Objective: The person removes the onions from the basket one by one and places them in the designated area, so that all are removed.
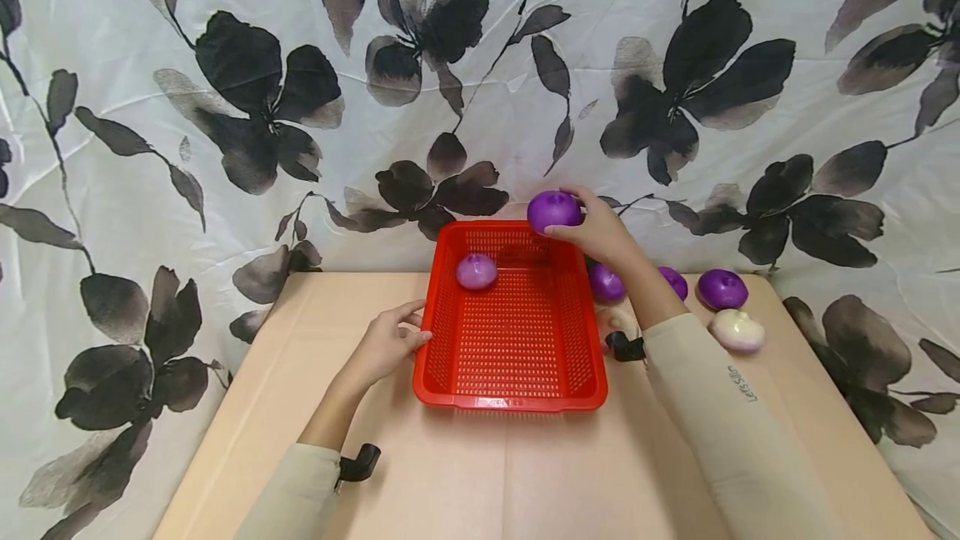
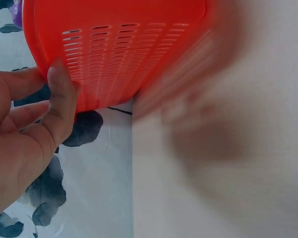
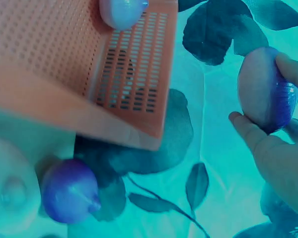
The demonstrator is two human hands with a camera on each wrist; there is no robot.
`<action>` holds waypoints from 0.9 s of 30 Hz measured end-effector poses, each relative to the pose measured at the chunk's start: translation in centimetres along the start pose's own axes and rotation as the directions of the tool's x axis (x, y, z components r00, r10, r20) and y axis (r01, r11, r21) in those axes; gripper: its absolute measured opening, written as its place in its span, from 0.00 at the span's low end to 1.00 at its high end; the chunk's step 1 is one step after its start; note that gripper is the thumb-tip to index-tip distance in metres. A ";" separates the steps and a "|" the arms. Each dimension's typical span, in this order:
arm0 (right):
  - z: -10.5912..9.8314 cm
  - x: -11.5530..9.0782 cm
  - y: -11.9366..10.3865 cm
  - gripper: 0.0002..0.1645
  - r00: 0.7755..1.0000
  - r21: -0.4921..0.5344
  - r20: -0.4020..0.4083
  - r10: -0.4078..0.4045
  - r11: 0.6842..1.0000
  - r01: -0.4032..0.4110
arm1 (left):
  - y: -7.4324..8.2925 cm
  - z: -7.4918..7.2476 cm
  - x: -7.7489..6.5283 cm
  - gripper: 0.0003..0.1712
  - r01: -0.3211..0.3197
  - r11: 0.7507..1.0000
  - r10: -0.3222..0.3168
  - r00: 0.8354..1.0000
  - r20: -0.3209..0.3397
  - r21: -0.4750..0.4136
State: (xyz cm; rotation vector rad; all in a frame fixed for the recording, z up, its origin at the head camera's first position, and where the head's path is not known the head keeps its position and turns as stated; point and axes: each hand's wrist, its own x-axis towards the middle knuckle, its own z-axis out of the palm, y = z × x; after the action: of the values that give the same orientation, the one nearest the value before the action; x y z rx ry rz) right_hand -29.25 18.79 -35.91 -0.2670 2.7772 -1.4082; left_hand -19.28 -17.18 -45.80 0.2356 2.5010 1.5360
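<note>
My right hand [image 1: 603, 232] holds a shiny purple onion [image 1: 553, 211] between thumb and fingers, raised at the far right corner of a red plastic basket [image 1: 510, 402]. The right wrist view shows the held onion [image 3: 260, 91] beyond the basket's end wall, against the cloth. At the basket's left side, my left hand [image 1: 386, 344] grips the rim, its thumb and fingers on either side in the left wrist view. A lighter purple onion [image 1: 476, 272] lies inside the basket, toward the back left.
Right of the basket are several more onions: a purple onion [image 1: 722, 289], a white onion [image 1: 737, 331], and others partly behind my right arm. A flower-printed cloth [image 1: 480, 107] hangs behind the beige table [image 1: 450, 482].
</note>
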 end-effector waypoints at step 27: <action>-3.6 -9.7 7.2 0.50 0.992 0.046 0.052 -0.114 0.993 0.112 | 0.1 -0.1 0.0 0.37 0.002 1.000 -0.002 1.000 0.008 0.006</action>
State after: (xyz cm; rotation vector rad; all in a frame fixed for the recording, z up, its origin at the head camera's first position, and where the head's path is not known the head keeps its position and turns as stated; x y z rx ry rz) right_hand -21.02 27.36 -40.19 -0.4615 2.7238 -1.4579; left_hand -19.25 -17.21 -45.69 0.2400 2.4994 1.5239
